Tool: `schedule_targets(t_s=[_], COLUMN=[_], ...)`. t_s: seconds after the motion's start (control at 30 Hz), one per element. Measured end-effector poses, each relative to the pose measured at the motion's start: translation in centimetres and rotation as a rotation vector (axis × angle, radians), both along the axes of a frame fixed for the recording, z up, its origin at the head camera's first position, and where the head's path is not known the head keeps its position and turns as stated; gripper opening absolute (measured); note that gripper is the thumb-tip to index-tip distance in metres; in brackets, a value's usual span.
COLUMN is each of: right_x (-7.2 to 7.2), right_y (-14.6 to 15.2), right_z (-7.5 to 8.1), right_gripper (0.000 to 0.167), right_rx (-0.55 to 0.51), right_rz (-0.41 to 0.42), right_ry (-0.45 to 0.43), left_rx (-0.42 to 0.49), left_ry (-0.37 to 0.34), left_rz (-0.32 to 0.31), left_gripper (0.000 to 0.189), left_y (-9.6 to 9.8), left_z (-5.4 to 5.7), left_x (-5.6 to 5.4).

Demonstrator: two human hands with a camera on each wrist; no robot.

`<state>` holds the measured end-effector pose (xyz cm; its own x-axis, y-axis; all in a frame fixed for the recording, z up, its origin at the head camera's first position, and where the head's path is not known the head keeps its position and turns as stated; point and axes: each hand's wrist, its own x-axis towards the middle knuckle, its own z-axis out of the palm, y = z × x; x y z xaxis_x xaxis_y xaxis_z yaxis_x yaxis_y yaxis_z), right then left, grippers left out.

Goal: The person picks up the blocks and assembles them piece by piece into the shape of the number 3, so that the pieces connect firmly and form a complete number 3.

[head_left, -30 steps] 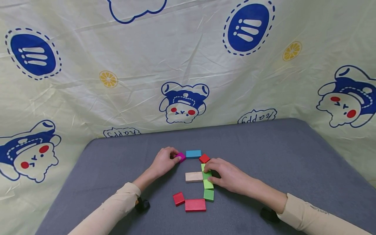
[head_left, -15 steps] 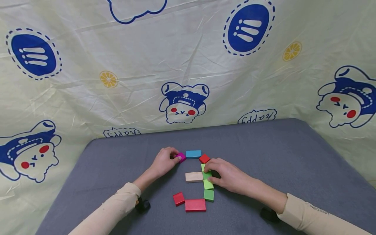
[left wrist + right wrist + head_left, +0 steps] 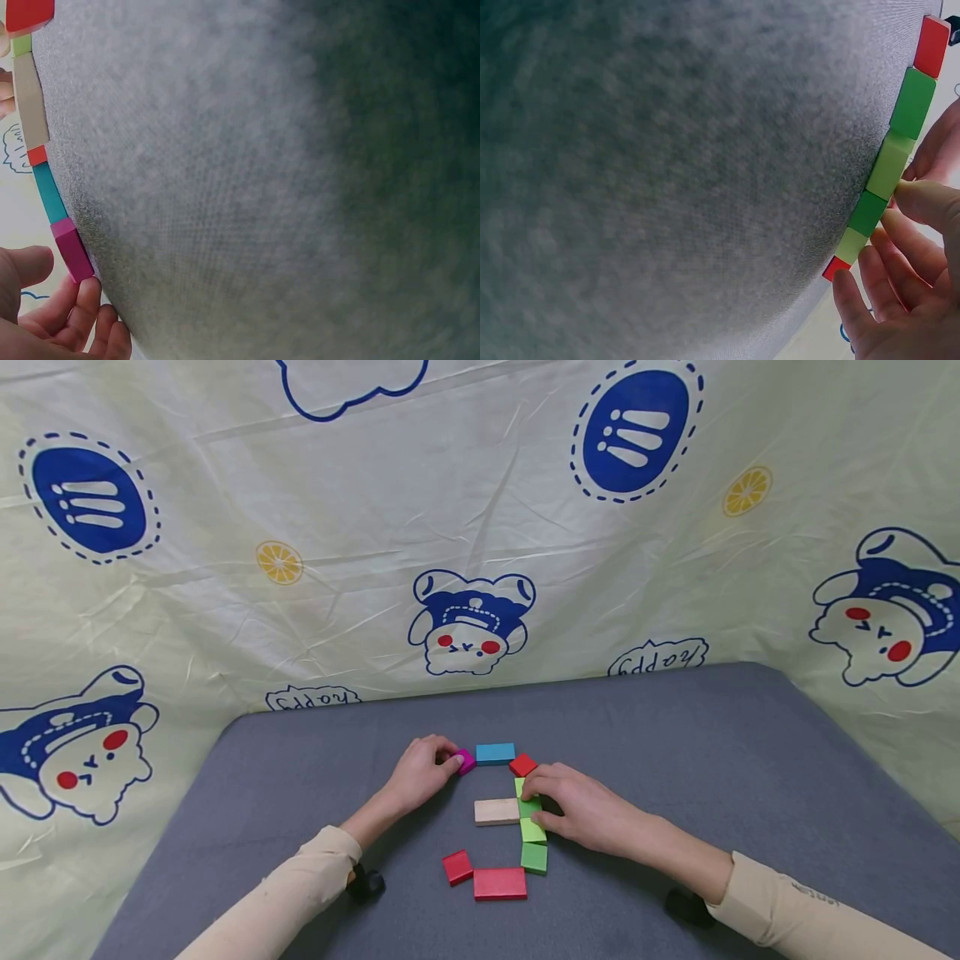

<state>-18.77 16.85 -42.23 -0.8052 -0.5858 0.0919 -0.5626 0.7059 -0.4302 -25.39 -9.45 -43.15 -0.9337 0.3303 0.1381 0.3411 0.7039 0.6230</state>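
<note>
At the left end of the block figure, my left hand (image 3: 423, 772) pinches a magenta block (image 3: 467, 762) between thumb and fingers. In the left wrist view the fingertips lie at the end of that magenta block (image 3: 73, 251), the thumb beside it. A blue block (image 3: 496, 754) adjoins it, then a tilted red block (image 3: 522, 765). My right hand (image 3: 588, 810) rests along the right column of light and dark green blocks, partly covering it. In the right wrist view its loosely bent fingertips touch the outer side of the column, the thumb at a light green block (image 3: 889, 166).
A plain wooden block (image 3: 496, 812) extends left from the column's middle. Below lie a dark green block (image 3: 534, 858), a long red block (image 3: 500, 884) and a small tilted red block (image 3: 457, 867). The grey tabletop (image 3: 675, 743) meets a printed curtain (image 3: 360, 610) behind.
</note>
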Motion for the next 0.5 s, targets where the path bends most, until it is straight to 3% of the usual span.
schedule_targets(t_s=[0.5], right_x=[0.0], right_y=[0.13], right_z=[0.28], right_gripper=[0.024], right_rx=[0.021], right_rz=[0.002], right_ry=[-0.015], left_rx=[0.012], left_ry=[-0.019], left_rz=[0.003], left_gripper=[0.017], left_y=[-0.14], left_z=[-0.18], left_x=[-0.1])
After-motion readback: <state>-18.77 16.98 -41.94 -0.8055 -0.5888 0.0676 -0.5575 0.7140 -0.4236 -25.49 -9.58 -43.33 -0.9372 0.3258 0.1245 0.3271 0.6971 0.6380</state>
